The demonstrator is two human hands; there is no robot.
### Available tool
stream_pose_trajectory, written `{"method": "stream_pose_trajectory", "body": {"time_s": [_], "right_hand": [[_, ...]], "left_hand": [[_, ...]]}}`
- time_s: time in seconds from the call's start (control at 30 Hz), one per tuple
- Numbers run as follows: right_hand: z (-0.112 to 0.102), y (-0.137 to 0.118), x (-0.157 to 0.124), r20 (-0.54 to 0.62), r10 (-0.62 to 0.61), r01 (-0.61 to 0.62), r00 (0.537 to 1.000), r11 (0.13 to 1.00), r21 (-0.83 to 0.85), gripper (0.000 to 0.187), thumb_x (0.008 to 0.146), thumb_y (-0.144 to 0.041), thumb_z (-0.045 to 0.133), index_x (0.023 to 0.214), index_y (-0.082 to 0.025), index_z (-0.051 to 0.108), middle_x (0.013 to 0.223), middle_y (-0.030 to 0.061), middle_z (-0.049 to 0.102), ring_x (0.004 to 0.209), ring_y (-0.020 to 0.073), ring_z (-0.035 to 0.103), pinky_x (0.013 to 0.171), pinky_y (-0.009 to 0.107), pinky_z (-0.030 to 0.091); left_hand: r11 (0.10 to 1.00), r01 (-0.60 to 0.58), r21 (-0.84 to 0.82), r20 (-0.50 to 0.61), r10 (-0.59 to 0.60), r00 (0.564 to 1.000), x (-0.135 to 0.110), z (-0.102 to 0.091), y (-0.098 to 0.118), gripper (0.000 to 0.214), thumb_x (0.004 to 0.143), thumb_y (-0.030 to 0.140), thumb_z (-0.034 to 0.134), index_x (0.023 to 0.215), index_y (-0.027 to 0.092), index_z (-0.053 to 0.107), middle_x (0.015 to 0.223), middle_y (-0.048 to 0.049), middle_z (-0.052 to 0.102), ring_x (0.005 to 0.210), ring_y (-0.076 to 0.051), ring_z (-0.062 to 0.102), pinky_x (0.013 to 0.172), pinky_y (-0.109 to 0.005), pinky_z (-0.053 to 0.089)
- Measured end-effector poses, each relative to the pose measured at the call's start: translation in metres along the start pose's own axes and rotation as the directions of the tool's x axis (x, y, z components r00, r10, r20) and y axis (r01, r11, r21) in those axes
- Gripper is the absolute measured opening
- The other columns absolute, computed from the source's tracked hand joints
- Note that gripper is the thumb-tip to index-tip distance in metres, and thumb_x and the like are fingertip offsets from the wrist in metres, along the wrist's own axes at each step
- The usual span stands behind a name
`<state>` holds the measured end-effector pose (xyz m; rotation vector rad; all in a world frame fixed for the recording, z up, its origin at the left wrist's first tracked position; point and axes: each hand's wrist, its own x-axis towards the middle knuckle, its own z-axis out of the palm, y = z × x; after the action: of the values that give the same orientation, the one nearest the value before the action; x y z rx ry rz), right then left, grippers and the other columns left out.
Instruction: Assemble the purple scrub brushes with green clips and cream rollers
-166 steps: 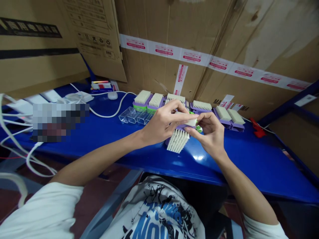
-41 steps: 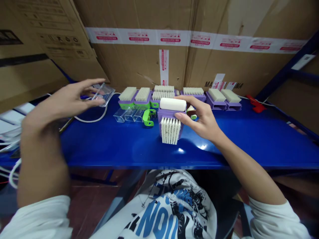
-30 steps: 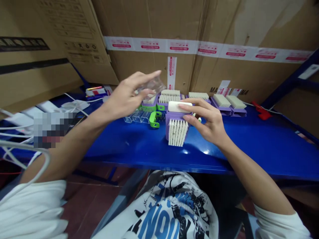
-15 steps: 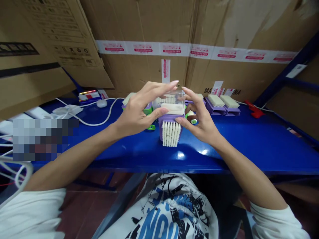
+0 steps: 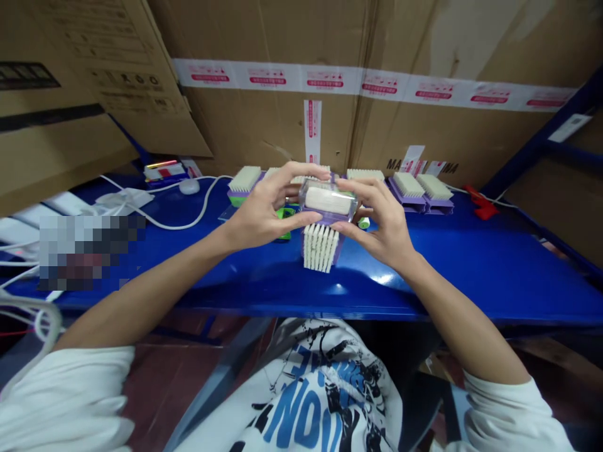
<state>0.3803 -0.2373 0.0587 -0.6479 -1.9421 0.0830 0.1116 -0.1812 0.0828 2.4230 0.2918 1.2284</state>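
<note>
Half a second ago the clear cover (image 5: 330, 191) hovered just above the white bar on the purple brush (image 5: 323, 232); now it sits down over that bar, so capping looks nearly done. The left hand (image 5: 264, 210) and right hand (image 5: 384, 223) clamp cover and brush from either side, fingers arched over the top, held above the blue bench (image 5: 471, 276), bristles downward

— Centre frame: left hand (image 5: 257, 216) and right hand (image 5: 384, 223) grip a purple brush (image 5: 321, 235), bristles down.
— Clear cover (image 5: 330, 196) over its white bar; more brushes (image 5: 421, 186) upper right on the blue shelf (image 5: 471, 276).
</note>
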Motion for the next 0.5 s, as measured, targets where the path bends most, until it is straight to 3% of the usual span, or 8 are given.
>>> {"method": "stream_pose_trajectory", "body": {"time_s": [0.1, 0.23, 0.37, 0.43, 0.5], "right_hand": [[0.000, 0.000, -0.001, 0.021, 0.010, -0.010, 1.000, 1.000, -0.022, 0.055, 0.105, -0.057, 0.081, 0.154, -0.035, 0.070, 0.141, 0.0099, 0.073, 0.105, 0.0257, 0.074, 0.074, 0.041, 0.075], [0.001, -0.001, 0.000, 0.049, -0.002, 0.003, 0.999, 1.000, -0.019, 0.054, 0.110, -0.059, 0.074, 0.155, -0.030, 0.068, 0.143, 0.0121, 0.074, 0.108, 0.0263, 0.077, 0.077, 0.042, 0.075], [0.004, 0.000, 0.000, 0.059, -0.069, 0.070, 0.996, 0.997, -0.013, 0.052, 0.113, -0.055, 0.070, 0.156, -0.026, 0.065, 0.150, 0.0136, 0.075, 0.123, 0.0290, 0.077, 0.097, 0.049, 0.074], [0.006, -0.001, -0.002, 0.068, -0.031, 0.032, 0.997, 0.999, -0.013, 0.052, 0.114, -0.055, 0.067, 0.157, -0.026, 0.063, 0.149, 0.0131, 0.077, 0.118, 0.0278, 0.079, 0.103, 0.051, 0.072], [0.005, -0.001, -0.002, 0.061, 0.067, -0.067, 0.996, 0.998, -0.007, 0.052, 0.113, -0.058, 0.066, 0.156, -0.028, 0.063, 0.142, 0.0105, 0.080, 0.104, 0.0255, 0.081, 0.097, 0.049, 0.073]], "left_hand": [[0.996, 0.080, -0.032, 0.047, -0.078, 0.996, -0.004, -0.008, -0.001, 0.059, 0.099, 0.060, 0.090, 0.150, 0.033, 0.076, 0.150, -0.0090, 0.077, 0.136, -0.030, 0.078, 0.113, -0.042, 0.072], [0.993, 0.115, -0.022, 0.152, -0.110, 0.982, -0.004, -0.025, -0.001, 0.059, 0.098, 0.055, 0.092, 0.152, 0.036, 0.076, 0.154, -0.0090, 0.076, 0.138, -0.031, 0.078, 0.112, -0.041, 0.072], [0.988, 0.152, -0.037, 0.185, -0.143, 0.972, -0.004, -0.026, -0.005, 0.060, 0.101, 0.052, 0.090, 0.157, 0.039, 0.073, 0.159, -0.0083, 0.074, 0.134, -0.031, 0.080, 0.112, -0.042, 0.073], [0.986, 0.160, -0.056, 0.177, -0.148, 0.973, -0.006, -0.021, -0.010, 0.062, 0.102, 0.053, 0.089, 0.160, 0.041, 0.070, 0.160, -0.0077, 0.073, 0.135, -0.031, 0.080, 0.115, -0.043, 0.071], [0.982, 0.171, -0.078, 0.142, -0.159, 0.977, -0.007, -0.016, -0.016, 0.072, 0.101, 0.056, 0.088, 0.167, 0.044, 0.063, 0.161, -0.0085, 0.073, 0.135, -0.032, 0.080, 0.116, -0.045, 0.071]]}}
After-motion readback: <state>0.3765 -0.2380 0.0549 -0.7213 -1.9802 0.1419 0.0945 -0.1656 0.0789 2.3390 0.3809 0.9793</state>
